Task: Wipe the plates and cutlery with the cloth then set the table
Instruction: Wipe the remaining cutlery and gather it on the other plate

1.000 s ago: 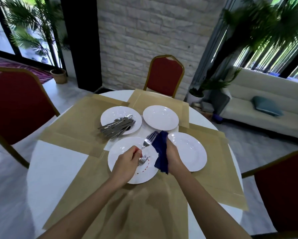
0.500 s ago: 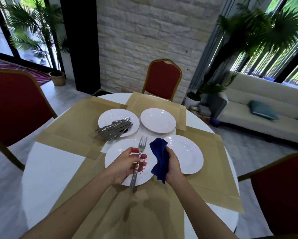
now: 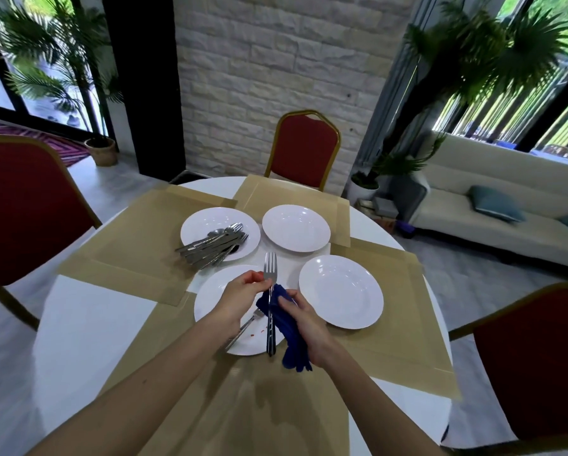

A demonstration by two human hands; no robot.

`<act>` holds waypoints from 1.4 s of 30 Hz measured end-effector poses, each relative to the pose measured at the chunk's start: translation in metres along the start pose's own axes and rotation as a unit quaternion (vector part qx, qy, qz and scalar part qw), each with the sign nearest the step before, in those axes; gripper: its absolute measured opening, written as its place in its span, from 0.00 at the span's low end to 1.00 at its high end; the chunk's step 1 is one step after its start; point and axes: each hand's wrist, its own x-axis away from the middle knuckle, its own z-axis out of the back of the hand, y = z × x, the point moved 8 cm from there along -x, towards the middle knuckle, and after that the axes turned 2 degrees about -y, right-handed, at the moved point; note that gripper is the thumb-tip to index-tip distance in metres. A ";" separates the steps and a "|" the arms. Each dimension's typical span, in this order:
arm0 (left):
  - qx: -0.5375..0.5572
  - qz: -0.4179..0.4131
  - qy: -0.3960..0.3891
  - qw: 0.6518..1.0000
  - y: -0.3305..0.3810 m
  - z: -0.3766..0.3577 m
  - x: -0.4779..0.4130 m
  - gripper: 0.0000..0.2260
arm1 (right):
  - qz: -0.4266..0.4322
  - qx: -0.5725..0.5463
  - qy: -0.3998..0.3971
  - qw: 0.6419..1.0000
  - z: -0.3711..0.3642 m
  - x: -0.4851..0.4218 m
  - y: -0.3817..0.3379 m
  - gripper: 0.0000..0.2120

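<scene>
While your left hand [image 3: 243, 296] pinches the fork [image 3: 270, 301] upright over the stained plate [image 3: 210, 301], your right hand [image 3: 304, 319] grips the blue cloth [image 3: 287, 327] against its handle.

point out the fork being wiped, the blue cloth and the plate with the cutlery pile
fork [image 3: 270, 263], head view, on its tines
blue cloth [image 3: 287, 324], head view, mid fold
plate with the cutlery pile [image 3: 210, 220], head view, bare far rim

Second fork [image 3: 248, 325] on the near plate [image 3: 210, 301]: handle partly hidden under the left hand [image 3: 239, 299]. Cutlery pile [image 3: 213, 246]: pieces overlap, count unclear. Cloth [image 3: 289, 327] covers the right hand's [image 3: 305, 319] palm. Both side chairs cut off by frame edges. Plants blurred.
</scene>
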 end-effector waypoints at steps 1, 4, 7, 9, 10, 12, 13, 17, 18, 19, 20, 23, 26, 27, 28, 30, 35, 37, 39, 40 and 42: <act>0.003 0.006 -0.002 1.000 -0.002 0.001 -0.002 0.07 | 0.003 0.016 0.006 1.000 0.000 0.000 -0.001 0.10; 0.031 0.018 0.028 0.999 -0.004 0.011 -0.008 0.07 | -0.005 0.076 0.012 0.997 -0.001 0.000 -0.002 0.11; 0.087 0.026 0.073 0.993 0.007 0.028 -0.016 0.05 | -0.024 0.117 -0.005 0.993 -0.008 -0.002 0.006 0.12; 0.120 0.028 0.086 0.989 0.012 0.035 -0.022 0.05 | -0.028 0.091 -0.001 0.995 -0.013 -0.006 0.007 0.12; 0.122 0.028 0.087 0.988 0.012 0.036 -0.025 0.05 | -0.028 0.064 0.007 0.998 -0.014 -0.010 0.007 0.12; 0.085 0.022 0.077 0.993 0.009 0.032 -0.029 0.03 | -0.035 0.022 0.031 0.999 -0.015 -0.017 0.005 0.15; 0.070 0.018 0.070 0.995 0.005 0.029 -0.030 0.02 | -0.035 0.018 0.039 0.998 -0.016 -0.021 0.005 0.16; 0.090 0.023 0.090 0.992 -0.003 0.033 -0.044 0.03 | -0.043 0.044 0.026 0.998 -0.024 -0.032 0.012 0.18; 0.103 0.034 0.098 0.989 -0.004 0.037 -0.050 0.04 | -0.050 0.043 0.019 0.998 -0.023 -0.035 0.017 0.18; 0.123 0.049 0.104 0.986 -0.006 0.042 -0.058 0.03 | -0.058 0.043 0.015 0.997 -0.021 -0.037 0.021 0.17; 0.148 0.063 0.109 0.981 -0.007 0.047 -0.065 0.02 | -0.067 0.044 0.012 0.997 -0.017 -0.040 0.025 0.17; 0.178 0.083 0.151 0.969 -0.004 0.066 -0.089 0.07 | -0.098 0.033 0.036 0.994 0.004 -0.049 0.034 0.17; 0.045 0.092 0.171 0.980 0.008 0.088 -0.122 0.14 | -0.135 -0.073 0.084 0.985 0.025 -0.058 0.042 0.15; -0.020 0.095 0.151 0.984 0.012 0.090 -0.134 0.15 | -0.143 -0.123 0.090 0.978 0.030 -0.063 0.043 0.15; -0.093 0.090 0.126 0.984 0.017 0.091 -0.145 0.14 | -0.148 -0.171 0.085 0.970 0.034 -0.068 0.043 0.16; -0.258 0.053 0.088 0.961 0.028 0.090 -0.163 0.10 | -0.167 -0.251 0.052 0.952 0.035 -0.079 0.041 0.19; -0.575 -0.049 0.093 0.811 0.038 0.093 -0.200 0.15 | -0.168 -0.337 0.005 0.926 0.029 -0.092 0.035 0.20; -0.606 -0.070 0.099 0.786 0.031 0.096 -0.211 0.16 | -0.168 -0.343 0.002 0.924 0.028 -0.093 0.042 0.19; -0.598 -0.094 0.101 0.790 0.028 0.095 -0.219 0.18 | -0.174 -0.344 -0.002 0.923 0.027 -0.093 0.051 0.16; -0.600 -0.110 0.108 0.785 0.029 0.093 -0.221 0.18 | -0.176 -0.352 -0.003 0.919 0.027 -0.093 0.055 0.17; -0.631 -0.147 0.142 0.748 0.035 0.087 -0.218 0.17 | -0.172 -0.375 0.005 0.911 0.030 -0.096 0.060 0.18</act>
